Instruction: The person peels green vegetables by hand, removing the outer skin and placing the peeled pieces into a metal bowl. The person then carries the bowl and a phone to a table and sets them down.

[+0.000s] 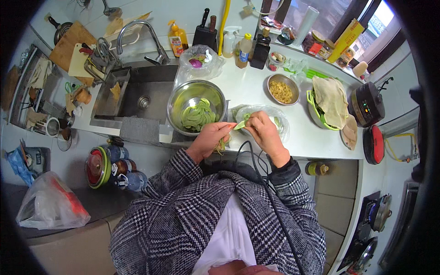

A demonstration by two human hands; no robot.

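Observation:
My right hand [263, 128] pinches one end of a flat green bean pod [239, 125]. At the pod's other end are the fingertips of my left hand [212, 136], and thin green strings [221, 146] hang from its curled fingers. Just beyond my left hand stands a steel bowl [172, 103] with many green pods [198, 116] at its bottom. Behind and partly under my right hand lies an open clear plastic bag [283, 118] with more green pods in it, partly hidden by the hand.
The steel sink [154, 82] is left of the bowl, with a grey cloth [139, 130] over its front edge. A small bowl of yellowish food [281, 90] and a green basket [311, 103] stand to the right. Black cables [256, 165] hang before me.

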